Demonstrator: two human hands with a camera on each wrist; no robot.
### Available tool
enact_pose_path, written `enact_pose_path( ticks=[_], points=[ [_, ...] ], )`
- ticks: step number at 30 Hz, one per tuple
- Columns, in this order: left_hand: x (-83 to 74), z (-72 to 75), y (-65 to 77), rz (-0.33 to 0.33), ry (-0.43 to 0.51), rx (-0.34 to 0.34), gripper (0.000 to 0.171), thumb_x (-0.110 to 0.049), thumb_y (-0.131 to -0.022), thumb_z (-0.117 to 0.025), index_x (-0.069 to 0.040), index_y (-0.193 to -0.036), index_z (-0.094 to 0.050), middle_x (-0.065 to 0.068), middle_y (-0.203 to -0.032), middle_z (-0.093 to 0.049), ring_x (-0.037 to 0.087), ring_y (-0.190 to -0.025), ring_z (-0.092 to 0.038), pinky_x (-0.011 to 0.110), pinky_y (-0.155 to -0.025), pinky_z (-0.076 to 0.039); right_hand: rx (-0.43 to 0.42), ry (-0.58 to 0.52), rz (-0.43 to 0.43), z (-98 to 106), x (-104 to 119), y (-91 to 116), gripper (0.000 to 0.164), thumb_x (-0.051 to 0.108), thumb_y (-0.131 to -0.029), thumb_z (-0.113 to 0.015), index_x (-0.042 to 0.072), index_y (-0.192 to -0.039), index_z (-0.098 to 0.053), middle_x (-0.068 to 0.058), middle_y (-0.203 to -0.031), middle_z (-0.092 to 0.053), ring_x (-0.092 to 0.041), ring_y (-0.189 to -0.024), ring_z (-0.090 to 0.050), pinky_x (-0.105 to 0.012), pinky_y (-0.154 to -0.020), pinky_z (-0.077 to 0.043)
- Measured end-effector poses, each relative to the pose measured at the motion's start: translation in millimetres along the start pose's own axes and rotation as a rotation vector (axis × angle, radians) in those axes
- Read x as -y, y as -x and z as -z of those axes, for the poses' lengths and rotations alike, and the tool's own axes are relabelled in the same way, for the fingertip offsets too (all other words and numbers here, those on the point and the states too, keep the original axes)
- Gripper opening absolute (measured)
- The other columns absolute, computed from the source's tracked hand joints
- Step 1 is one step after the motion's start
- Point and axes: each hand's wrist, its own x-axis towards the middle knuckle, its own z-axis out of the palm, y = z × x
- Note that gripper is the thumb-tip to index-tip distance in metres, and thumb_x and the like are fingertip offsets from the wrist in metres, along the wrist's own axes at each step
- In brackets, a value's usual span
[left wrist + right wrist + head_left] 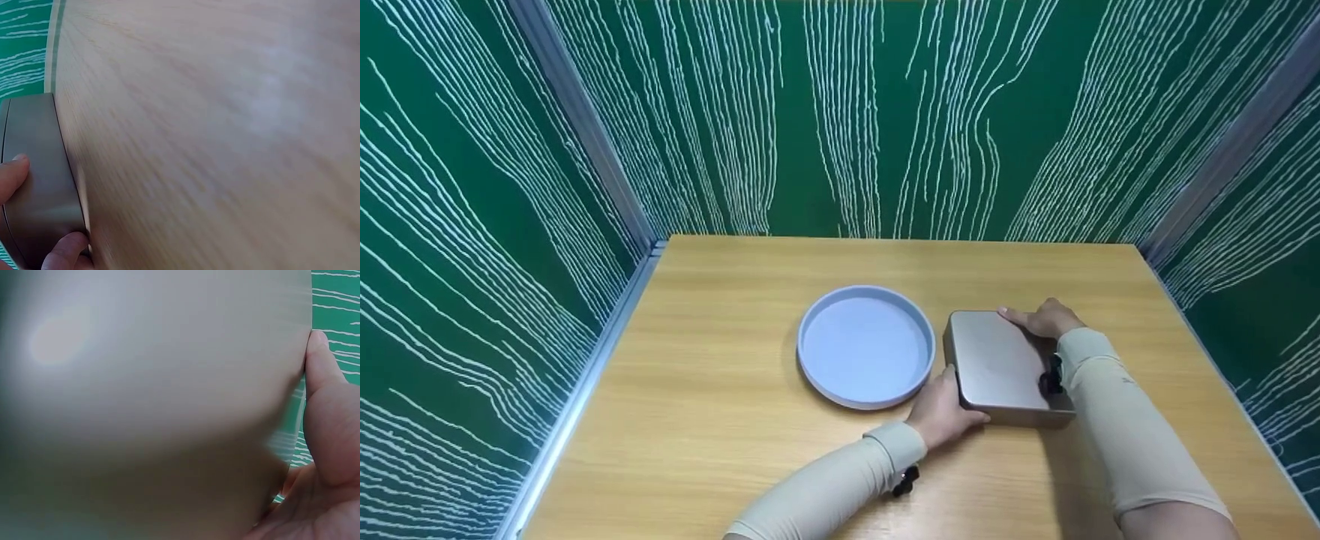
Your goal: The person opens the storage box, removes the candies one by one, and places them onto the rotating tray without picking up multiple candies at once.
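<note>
A grey-brown metal box (1001, 364) with rounded corners lies on the wooden table, right of the middle. A thin seam runs along the side of the box (36, 132) in the left wrist view, close to its top. My left hand (943, 412) grips the box's near left corner, thumb on the front side. At the far right corner my right hand (1046, 319) holds the box, its thumb along the back edge; its other fingers are mostly hidden. In the right wrist view the box's smooth top (163, 377) fills most of the picture.
A round, light blue tray (866, 349) with a low rim sits just left of the box, close to my left hand. The wooden table (697, 420) is bordered by green panels (795, 150) with white wavy lines and by grey metal posts (585, 112).
</note>
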Motion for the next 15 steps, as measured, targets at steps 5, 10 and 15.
enact_pose_path(
  ticks=[5,10,15],
  points=[
    [-0.6,0.6,2.0,0.004,-0.007,0.005,0.077,-0.029,-0.080,-0.099,-0.009,-0.142,-0.059,0.006,-0.134,-0.072,0.013,-0.123,-0.068,0.021,-0.113,-0.051,0.015,-0.008,-0.004,0.4,-2.2,2.1,0.129,0.083,-0.097,-0.050,-0.023,-0.161,-0.012,-0.047,-0.160,-0.028,-0.055,-0.140,-0.042,-0.068,-0.128,-0.036],
    [-1.3,2.1,2.3,0.024,-0.012,0.020,0.078,-0.029,-0.081,-0.099,-0.008,-0.143,-0.058,0.007,-0.134,-0.071,0.013,-0.123,-0.068,0.022,-0.113,-0.052,0.014,-0.007,-0.003,1.5,-3.4,2.7,0.127,0.084,-0.098,-0.048,-0.024,-0.159,-0.018,-0.047,-0.159,-0.031,-0.055,-0.138,-0.044,-0.067,-0.127,-0.038],
    [0.3,2.9,2.5,0.039,0.001,0.029,0.079,-0.031,-0.081,-0.098,-0.007,-0.144,-0.057,0.007,-0.135,-0.071,0.014,-0.125,-0.067,0.022,-0.114,-0.051,0.002,-0.020,0.048,3.3,-6.9,3.4,0.128,0.083,-0.098,-0.051,-0.025,-0.159,-0.018,-0.048,-0.158,-0.032,-0.055,-0.138,-0.046,-0.067,-0.126,-0.040]
  ],
)
